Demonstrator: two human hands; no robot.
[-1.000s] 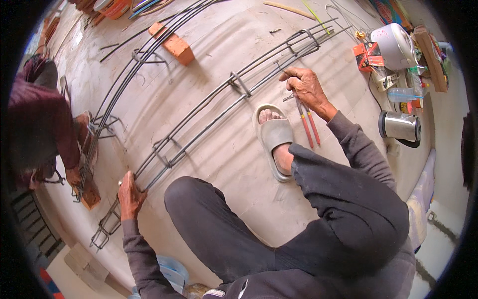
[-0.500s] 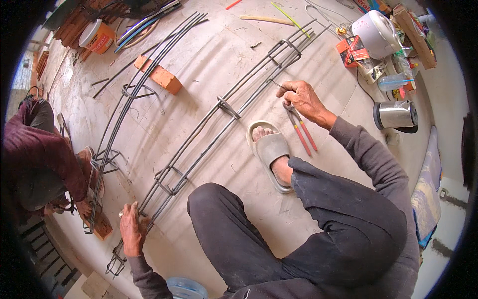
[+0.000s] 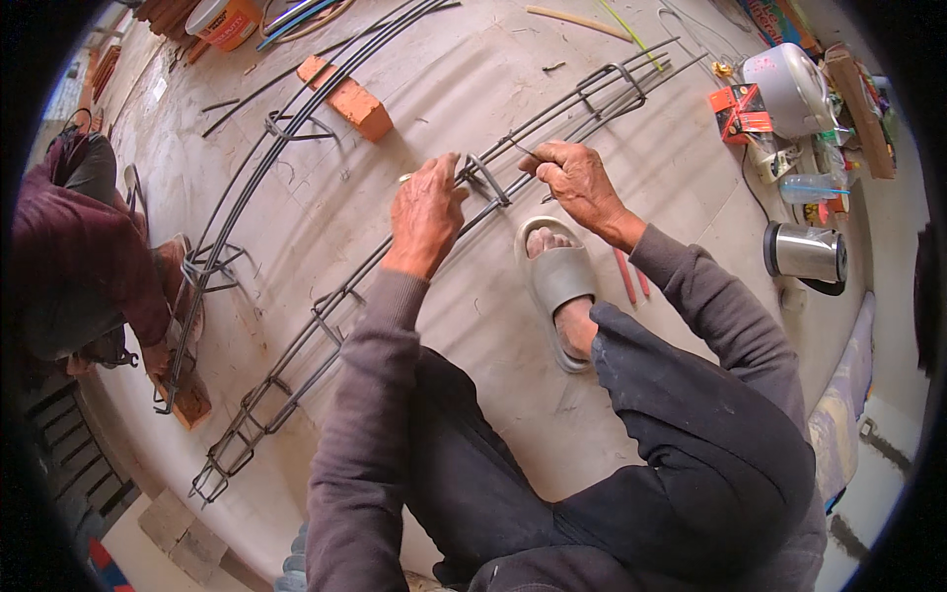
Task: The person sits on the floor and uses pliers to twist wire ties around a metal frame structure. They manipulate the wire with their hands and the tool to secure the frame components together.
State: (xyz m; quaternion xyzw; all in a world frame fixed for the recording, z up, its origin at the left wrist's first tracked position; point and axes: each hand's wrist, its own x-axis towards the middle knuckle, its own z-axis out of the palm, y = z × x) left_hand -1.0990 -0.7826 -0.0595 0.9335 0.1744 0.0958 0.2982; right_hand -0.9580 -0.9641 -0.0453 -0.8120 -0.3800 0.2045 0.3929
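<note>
A long rebar cage runs diagonally across the floor, its parallel steel bars bound by several bent stirrups. At its middle, my left hand curls over the bars with fingertips against a stirrup. Just to the right, my right hand pinches a thin piece of tie wire above the cage. Pincers with red handles lie on the floor below that hand, which hides much of their head. My sandalled foot rests beside the cage.
At left, a co-worker in a maroon sleeve crouches by a second bundle of bars, propped on an orange brick. At right stand a white rice cooker, a red box, a plastic cup and a steel kettle.
My left hand has moved from the cage's near-left end up to its middle stirrup. My right hand has come left with the wire, closer to that stirrup. The view has shifted slightly.
</note>
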